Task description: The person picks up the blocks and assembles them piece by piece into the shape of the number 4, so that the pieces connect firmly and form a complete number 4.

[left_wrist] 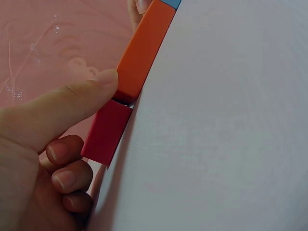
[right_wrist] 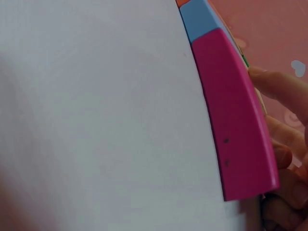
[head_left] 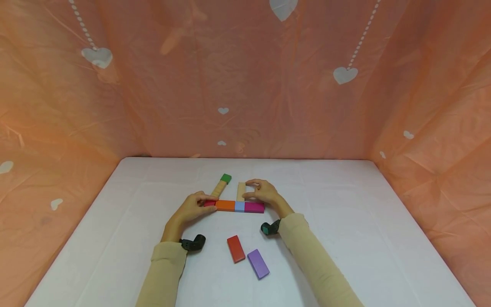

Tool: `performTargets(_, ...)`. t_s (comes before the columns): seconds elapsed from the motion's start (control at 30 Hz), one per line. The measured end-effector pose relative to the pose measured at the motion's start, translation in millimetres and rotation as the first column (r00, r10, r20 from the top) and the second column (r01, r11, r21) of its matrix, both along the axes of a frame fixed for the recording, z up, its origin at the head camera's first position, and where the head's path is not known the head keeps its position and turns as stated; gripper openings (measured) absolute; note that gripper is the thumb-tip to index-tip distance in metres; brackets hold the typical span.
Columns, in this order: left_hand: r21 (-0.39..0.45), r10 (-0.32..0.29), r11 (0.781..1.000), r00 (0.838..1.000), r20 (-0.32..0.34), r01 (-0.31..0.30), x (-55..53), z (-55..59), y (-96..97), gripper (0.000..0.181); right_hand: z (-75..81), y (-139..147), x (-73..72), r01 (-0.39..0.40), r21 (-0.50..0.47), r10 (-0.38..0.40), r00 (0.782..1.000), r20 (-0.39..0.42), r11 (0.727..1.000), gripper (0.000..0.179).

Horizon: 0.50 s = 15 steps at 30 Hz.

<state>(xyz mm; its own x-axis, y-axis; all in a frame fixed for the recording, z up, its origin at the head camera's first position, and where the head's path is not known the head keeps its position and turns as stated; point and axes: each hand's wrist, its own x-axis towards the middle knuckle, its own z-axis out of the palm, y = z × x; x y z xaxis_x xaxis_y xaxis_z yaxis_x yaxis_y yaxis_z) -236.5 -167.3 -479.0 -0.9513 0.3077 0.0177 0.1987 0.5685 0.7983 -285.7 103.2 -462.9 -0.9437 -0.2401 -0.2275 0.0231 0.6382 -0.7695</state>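
A row of blocks lies across the table: a crimson block [left_wrist: 107, 132] at the left end, then an orange block [head_left: 225, 206], a small light blue block [head_left: 239, 207] and a magenta block [right_wrist: 236, 120]. My left hand [head_left: 194, 207] pinches the crimson block, its thumb reaching the joint with the orange one. Behind the row, a plain wooden block [head_left: 241, 191] points away from me, and my right hand [head_left: 264, 192] holds it by its right side with thumb and forefinger. Further left, a slanting strip of wooden pieces [head_left: 219, 189] ends in a green block [head_left: 226, 178].
A red block [head_left: 235, 249] and a purple block [head_left: 258, 264] lie apart on the white tabletop [head_left: 326, 256], nearer to me, between the forearms. An orange curtain [head_left: 245, 85] with pale hearts hangs behind and at both sides of the table.
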Motion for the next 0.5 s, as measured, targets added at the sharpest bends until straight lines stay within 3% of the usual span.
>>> performTargets(0.5,-0.032,-0.013,0.999,0.999,-0.038,0.011,1.6,2.5,1.0,0.032,-3.7,1.9,-3.4,-0.032,-0.008,0.031,0.999,-0.025,0.999,0.059)
